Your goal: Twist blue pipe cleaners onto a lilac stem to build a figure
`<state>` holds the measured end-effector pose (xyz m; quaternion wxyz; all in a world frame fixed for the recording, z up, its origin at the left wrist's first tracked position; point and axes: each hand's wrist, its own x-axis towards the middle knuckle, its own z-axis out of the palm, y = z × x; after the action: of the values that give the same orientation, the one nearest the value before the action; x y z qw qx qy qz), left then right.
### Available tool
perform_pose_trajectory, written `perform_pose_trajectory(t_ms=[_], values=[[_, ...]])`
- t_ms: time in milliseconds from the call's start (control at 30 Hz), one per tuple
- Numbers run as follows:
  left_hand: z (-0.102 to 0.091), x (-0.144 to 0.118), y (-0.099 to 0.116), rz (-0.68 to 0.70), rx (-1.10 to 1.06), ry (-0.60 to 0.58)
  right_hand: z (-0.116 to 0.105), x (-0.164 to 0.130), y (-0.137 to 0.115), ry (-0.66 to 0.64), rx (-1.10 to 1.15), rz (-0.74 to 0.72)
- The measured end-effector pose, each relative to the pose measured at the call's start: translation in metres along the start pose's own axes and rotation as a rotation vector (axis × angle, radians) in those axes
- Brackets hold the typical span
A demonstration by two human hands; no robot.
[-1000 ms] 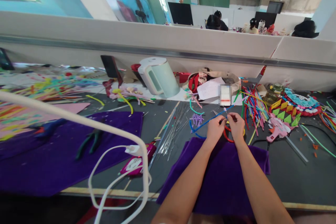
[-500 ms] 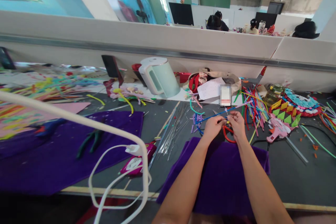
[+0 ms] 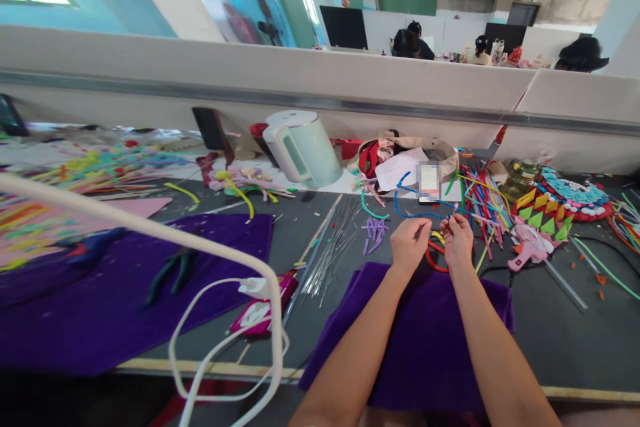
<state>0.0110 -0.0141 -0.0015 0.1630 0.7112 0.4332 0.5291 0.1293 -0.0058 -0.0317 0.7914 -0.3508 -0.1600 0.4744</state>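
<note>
My right hand (image 3: 459, 243) pinches a blue pipe cleaner (image 3: 407, 215), whose bent length loops out to the left above the table. A small pale bit sits on it at my fingertips. Close by on the left, my left hand (image 3: 411, 243) is closed in a pinch just below the blue stem; whatever its fingertips hold is too small to make out. Red-handled scissors (image 3: 436, 260) lie between and behind my hands. Short purple pieces (image 3: 375, 233) are scattered left of my hands. Beneath my forearms lies a folded purple cloth (image 3: 425, 340).
A pink glue gun (image 3: 530, 247) and a bundle of colored pipe cleaners (image 3: 483, 197) lie to the right. Silver wires (image 3: 330, 247), a kettle (image 3: 305, 147) and dark-handled pliers (image 3: 173, 273) are leftward. A white cable (image 3: 200, 240) crosses the near left.
My hands have moved slightly apart, the right one turning and its fingers curling. The blue pipe cleaner's loop has swung up and away, uncovering the purple pieces.
</note>
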Motion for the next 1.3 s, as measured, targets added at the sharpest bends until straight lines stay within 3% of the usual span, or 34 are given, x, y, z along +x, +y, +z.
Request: perform_pose_trajectory(t_ms=[100, 200, 400, 567, 667, 833, 1033, 1300], values=[[0.008, 0.002, -0.005, -0.290, -0.262, -0.112, 0.002, -0.003, -0.001, -0.009, -0.002, -0.015], [0.012, 0.005, -0.010, -0.543, -0.633, -0.097, 0.007, -0.007, -0.002, -0.050, -0.049, -0.014], [0.008, 0.008, -0.021, -0.732, -0.938, -0.017, 0.014, -0.015, -0.006, -0.201, -0.101, 0.071], [0.008, 0.008, -0.026, -0.895, -1.134, -0.084, 0.015, -0.016, -0.007, -0.290, -0.005, 0.080], [0.009, 0.008, -0.026, -0.905, -1.138, -0.088, 0.015, -0.015, -0.007, -0.297, 0.013, 0.102], [0.009, 0.010, -0.021, -0.744, -0.975, -0.005, 0.017, -0.016, -0.009, -0.242, -0.032, 0.123], [0.007, 0.010, -0.016, -0.678, -0.883, 0.016, 0.020, -0.019, -0.012, -0.241, -0.090, 0.049], [-0.005, 0.020, -0.028, -0.724, -1.192, 0.081, 0.014, -0.013, -0.008, -0.291, -0.225, 0.049]])
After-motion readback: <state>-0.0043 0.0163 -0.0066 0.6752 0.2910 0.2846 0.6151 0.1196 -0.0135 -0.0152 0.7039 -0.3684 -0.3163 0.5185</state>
